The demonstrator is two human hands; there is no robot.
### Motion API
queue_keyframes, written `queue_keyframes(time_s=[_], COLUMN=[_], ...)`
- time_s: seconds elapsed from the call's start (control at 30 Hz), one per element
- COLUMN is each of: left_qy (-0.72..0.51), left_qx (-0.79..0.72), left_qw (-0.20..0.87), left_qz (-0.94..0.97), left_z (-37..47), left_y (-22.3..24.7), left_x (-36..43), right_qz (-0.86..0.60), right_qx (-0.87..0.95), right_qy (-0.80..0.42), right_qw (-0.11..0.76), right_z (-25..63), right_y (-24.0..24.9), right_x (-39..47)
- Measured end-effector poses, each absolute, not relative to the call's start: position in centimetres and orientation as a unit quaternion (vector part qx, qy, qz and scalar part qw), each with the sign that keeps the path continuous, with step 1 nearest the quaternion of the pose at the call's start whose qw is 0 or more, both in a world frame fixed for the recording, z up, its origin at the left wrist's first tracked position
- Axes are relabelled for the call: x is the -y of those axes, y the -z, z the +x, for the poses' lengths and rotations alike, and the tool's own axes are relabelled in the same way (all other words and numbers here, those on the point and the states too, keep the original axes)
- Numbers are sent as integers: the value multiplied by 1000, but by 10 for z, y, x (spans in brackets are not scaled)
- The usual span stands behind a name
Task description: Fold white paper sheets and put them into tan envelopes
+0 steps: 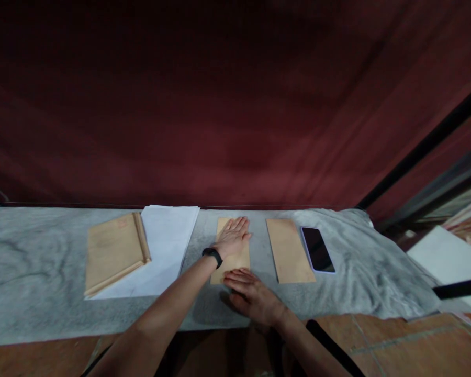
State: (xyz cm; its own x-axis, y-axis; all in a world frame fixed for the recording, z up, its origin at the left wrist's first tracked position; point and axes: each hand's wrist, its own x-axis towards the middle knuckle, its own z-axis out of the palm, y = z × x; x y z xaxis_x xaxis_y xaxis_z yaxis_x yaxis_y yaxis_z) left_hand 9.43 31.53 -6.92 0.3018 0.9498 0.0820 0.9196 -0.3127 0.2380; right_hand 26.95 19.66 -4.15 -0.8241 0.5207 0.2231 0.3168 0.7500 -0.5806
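Beneath my left hand (232,240), the brown envelope (241,258) is matt paper. Under it, the grey cover (31,272) is napped cloth. Right of my right hand (255,296), the phone screen (317,250) is smooth, glossy.

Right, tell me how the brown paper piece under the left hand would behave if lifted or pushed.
The brown paper piece looks thin, so it is probably light and may flex. Lying flat on the grey cloth, it seems unlikely to roll or tip.

Left hand (231,239) flat, palm down; right hand (253,294) (nearer) slightly curled.
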Motion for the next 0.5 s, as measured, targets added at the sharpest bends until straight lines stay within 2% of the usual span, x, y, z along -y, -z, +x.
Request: queue_keyframes(time_s=[0.27,0.5], left_qy=[-96,-60], left_qx=[-539,-493], left_qw=[74,71], left_qz=[834,865], left_z=[91,89], left_y=[72,74], left_x=[-274,-241], right_qz=[-316,-328], right_qx=[720,613], right_qy=[-537,-611], right_qw=[306,379], right_z=[267,263], right_y=[50,61], right_x=[-205,-214])
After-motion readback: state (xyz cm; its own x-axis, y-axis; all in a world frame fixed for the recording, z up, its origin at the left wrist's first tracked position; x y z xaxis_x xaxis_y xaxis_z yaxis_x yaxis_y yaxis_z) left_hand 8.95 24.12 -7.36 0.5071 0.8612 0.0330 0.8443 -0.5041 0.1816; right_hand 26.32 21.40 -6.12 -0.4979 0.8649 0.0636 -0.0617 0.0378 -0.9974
